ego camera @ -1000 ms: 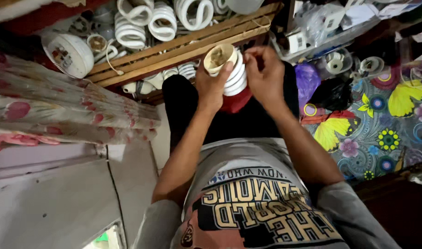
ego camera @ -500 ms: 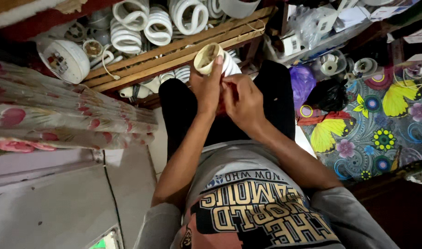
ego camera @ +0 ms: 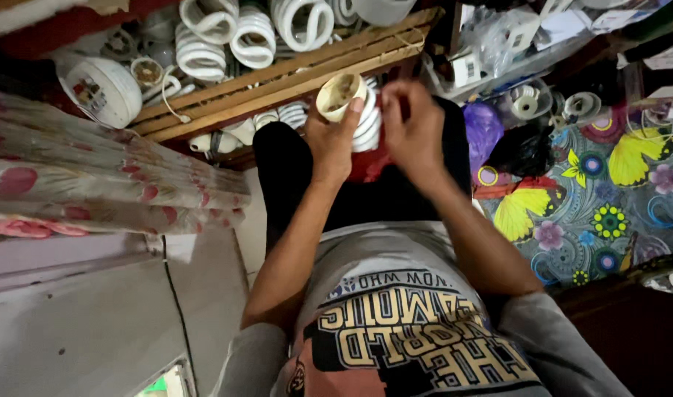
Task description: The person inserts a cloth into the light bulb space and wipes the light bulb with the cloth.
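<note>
Spiral bulb (ego camera: 364, 125), white with a cream round base (ego camera: 339, 95), is held up over the person's lap, just below the wooden crate (ego camera: 278, 77). In the head view the left hand (ego camera: 335, 143) is wrapped around it, thumb pressed against the open base, fingers clamped on the body. The right hand (ego camera: 412, 129) sits just right of the bulb, fingers bunched together at its side; whether they pinch anything cannot be told. More white spiral bulbs (ego camera: 252, 33) lie in the crate above. Left of the crate rests a white dome-shaped lamp (ego camera: 101, 88). Right of the crate lies a butterfly-patterned cloth (ego camera: 608, 198).
</note>
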